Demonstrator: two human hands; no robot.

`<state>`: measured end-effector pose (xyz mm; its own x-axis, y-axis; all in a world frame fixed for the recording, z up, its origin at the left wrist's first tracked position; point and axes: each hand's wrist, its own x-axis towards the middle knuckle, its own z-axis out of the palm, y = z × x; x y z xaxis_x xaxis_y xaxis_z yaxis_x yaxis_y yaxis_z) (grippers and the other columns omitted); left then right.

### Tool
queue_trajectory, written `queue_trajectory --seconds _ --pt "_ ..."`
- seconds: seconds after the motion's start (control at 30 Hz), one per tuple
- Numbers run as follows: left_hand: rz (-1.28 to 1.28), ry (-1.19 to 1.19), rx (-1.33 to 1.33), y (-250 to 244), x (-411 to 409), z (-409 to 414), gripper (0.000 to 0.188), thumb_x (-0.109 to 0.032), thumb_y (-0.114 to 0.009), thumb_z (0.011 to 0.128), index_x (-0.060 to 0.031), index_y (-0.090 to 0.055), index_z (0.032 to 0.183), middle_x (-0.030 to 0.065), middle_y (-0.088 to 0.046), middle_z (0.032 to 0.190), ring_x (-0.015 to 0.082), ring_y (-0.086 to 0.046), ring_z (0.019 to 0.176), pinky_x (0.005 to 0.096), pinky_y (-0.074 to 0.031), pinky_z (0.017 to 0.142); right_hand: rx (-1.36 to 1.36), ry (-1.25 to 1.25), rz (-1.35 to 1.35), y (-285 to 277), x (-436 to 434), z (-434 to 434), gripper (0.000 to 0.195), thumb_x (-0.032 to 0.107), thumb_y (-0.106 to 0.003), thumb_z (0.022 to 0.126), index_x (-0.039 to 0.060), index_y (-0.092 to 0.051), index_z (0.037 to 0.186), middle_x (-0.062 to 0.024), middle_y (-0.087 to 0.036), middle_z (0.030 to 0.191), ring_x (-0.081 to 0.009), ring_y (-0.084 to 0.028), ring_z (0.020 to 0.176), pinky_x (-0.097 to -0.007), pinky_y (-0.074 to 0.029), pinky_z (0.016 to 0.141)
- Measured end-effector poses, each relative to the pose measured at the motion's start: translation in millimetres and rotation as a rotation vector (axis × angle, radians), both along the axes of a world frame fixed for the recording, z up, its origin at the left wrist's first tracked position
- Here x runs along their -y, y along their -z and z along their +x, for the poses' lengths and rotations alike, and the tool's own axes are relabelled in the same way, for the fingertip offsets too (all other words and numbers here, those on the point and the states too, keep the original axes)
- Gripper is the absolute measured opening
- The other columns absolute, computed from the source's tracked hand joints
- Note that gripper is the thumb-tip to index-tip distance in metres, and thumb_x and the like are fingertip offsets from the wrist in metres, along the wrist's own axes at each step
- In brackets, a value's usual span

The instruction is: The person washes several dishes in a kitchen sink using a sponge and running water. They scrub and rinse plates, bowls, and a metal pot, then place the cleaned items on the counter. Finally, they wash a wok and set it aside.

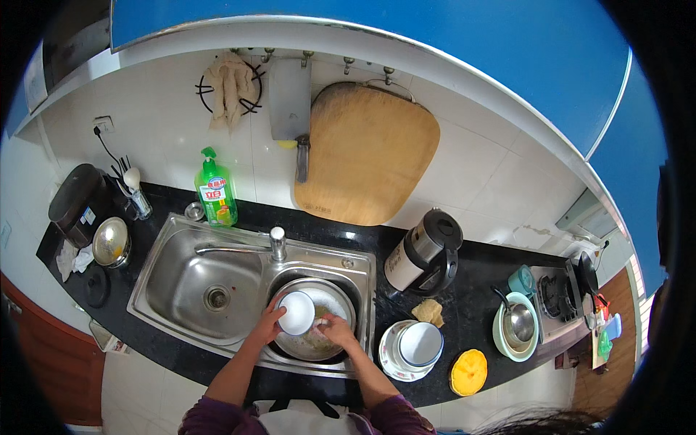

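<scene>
My left hand (267, 324) grips a small white bowl (296, 312) by its left side, tilted over a round metal basin (343, 303). The basin sits in the right bowl of the stainless steel sink (190, 228) and holds cloudy, sudsy liquid. Just right of the white bowl, my right hand (334, 329) has its fingers curled together over the basin; a small pale thing seems to be between them, too hidden to name surely. The faucet (278, 243) points its spout over the left sink bowl, where the drain shows.
Stacked bowls (421, 343) stand on a plate right of the sink, near a tan cloth (428, 312), an electric kettle (421, 253) and a yellow round object (468, 372). A green soap bottle (216, 190) stands behind. A cleaver (290, 100) and cutting board (370, 155) hang on the wall.
</scene>
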<state>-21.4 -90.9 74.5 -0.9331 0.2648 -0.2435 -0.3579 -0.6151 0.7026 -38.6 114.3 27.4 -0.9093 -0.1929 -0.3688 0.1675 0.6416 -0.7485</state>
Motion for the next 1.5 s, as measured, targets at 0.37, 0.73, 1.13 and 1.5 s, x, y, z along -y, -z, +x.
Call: queue_trajectory --seconds 0.37,0.73,1.13,1.5 --pt "-0.245 -0.108 0.021 25.4 -34.4 0.4 0.057 -0.023 -0.058 0.071 -0.0155 -0.031 0.121 0.0060 -0.043 0.109 0.0186 -0.047 0.095 0.0349 -0.047 0.066 -0.491 0.285 -0.282 -33.9 63.4 9.4 0.024 0.013 -0.058 0.073 0.0069 -0.049 0.095 -0.0114 -0.047 0.090 -0.0201 -0.051 0.075 -0.0279 -0.043 0.063" --pt "-0.426 0.096 0.000 20.7 -15.3 -0.9 0.035 -0.022 -0.055 0.072 -0.0086 -0.048 0.104 0.0064 -0.053 0.091 0.0156 -0.052 0.083 0.0290 -0.044 0.070 -0.035 -0.315 -0.577 17.6 69.5 9.6 0.026 0.010 -0.045 0.069 0.0048 -0.051 0.094 -0.0079 -0.053 0.090 -0.0196 -0.052 0.076 -0.0318 -0.042 0.065" --pt "-0.439 -0.054 -0.025 26.4 -2.5 -17.0 0.050 -0.004 -0.042 0.062 -0.0064 -0.042 0.112 0.0111 -0.048 0.101 0.0263 -0.049 0.093 0.0371 -0.047 0.068 -0.170 -0.289 0.744 66.8 49.5 19.9 0.041 0.017 -0.048 0.074 0.0121 -0.046 0.115 -0.0120 -0.046 0.114 -0.0290 -0.050 0.096 -0.0371 -0.041 0.077" --pt "0.106 -0.227 0.458 101.4 5.0 -30.3 0.032 -0.007 -0.033 0.081 -0.0050 -0.038 0.113 0.0160 -0.043 0.109 0.0307 -0.047 0.096 0.0392 -0.049 0.072 -0.616 -0.056 0.044 -23.1 33.2 40.4 0.031 0.013 -0.055 0.069 0.0102 -0.053 0.100 -0.0125 -0.052 0.103 -0.0304 -0.047 0.097 -0.0361 -0.040 0.079"
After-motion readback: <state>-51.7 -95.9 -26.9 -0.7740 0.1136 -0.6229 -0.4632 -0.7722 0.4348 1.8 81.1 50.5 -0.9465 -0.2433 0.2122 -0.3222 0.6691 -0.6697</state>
